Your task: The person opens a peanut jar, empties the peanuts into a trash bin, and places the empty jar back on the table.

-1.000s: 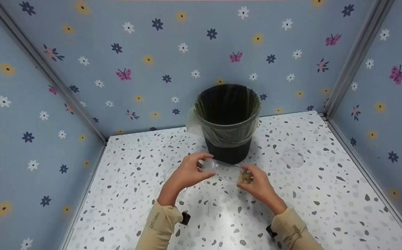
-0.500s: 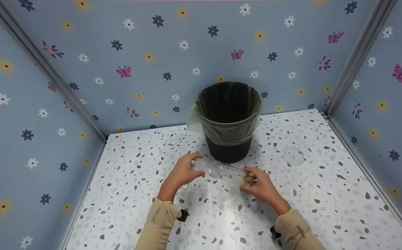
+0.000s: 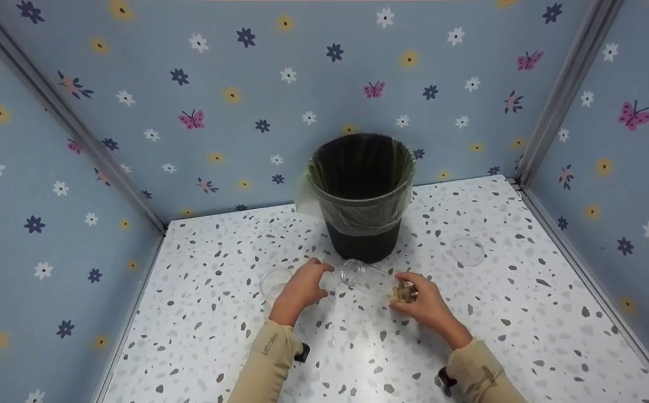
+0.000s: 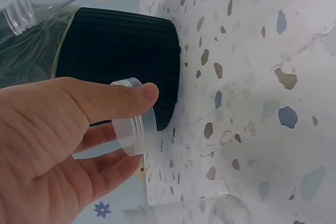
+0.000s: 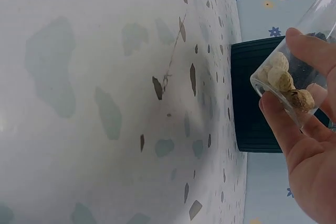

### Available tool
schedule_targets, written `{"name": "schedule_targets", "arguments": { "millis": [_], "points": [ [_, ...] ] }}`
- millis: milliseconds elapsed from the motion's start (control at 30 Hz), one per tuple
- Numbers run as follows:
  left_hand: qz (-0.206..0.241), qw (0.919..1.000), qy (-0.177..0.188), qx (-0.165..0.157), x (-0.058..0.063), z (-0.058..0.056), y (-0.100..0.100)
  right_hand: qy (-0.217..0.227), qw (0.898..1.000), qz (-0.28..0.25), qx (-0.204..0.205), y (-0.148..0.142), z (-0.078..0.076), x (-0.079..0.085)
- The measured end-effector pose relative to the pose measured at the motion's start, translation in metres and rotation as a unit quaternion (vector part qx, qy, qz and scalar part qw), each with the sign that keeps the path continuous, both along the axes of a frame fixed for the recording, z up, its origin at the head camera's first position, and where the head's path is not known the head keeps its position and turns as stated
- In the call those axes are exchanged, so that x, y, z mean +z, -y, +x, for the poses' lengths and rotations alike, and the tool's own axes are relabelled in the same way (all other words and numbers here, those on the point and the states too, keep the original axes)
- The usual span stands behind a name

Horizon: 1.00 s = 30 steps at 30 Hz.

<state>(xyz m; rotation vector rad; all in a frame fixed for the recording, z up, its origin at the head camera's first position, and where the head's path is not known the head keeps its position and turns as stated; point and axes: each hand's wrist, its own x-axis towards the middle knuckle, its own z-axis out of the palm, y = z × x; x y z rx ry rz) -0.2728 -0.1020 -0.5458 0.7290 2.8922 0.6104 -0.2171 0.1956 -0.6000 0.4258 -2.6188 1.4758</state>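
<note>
My left hand (image 3: pixel 300 290) pinches a translucent plastic screw lid (image 4: pixel 135 132) between thumb and fingers. Just to the right, my right hand (image 3: pixel 426 305) grips the base end of a clear plastic jar (image 3: pixel 352 272), tilted well over with its mouth toward the left hand. Several tan, wrinkled, nut-like lumps (image 5: pixel 281 80) are gathered at the jar's bottom. Lid and jar mouth are apart, and the mouth is uncovered. Behind the jar stands a black trash bin (image 3: pixel 364 240), its rim folded over with a thin see-through liner (image 3: pixel 358 218).
A clear round container (image 3: pixel 272 282) is on the speckled tabletop (image 3: pixel 212 313), partly behind the left hand. Farther right lies a clear round plastic piece (image 3: pixel 467 252). Flowered panels (image 3: pixel 234 129) close off the back and both sides.
The left hand was at the jar's mouth with the lid; it has drawn leftward off it, lid in fingers. The right hand keeps its grip and the jar has shifted slightly right.
</note>
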Motion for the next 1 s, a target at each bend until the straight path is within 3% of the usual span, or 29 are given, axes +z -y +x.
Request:
{"name": "schedule_targets", "arguments": {
  "millis": [300,533,833,1000],
  "points": [
    [-0.012,0.9999,0.005,0.0,-0.026,0.003,0.001,0.007,1.0,-0.016,-0.004,-0.002,0.005,0.001],
    [-0.025,0.9993,0.015,0.025,-0.048,0.008,0.003,0.011,0.999,-0.026,-0.022,-0.011,0.013,0.002],
    [-0.003,0.9999,0.01,0.011,-0.056,0.008,0.006,0.011,0.999,-0.031,-0.037,-0.02,0.017,0.002],
    [0.002,0.9995,0.018,0.025,-0.059,0.009,0.005,0.004,0.999,-0.026,-0.037,-0.026,0.021,0.008]
  ]
}}
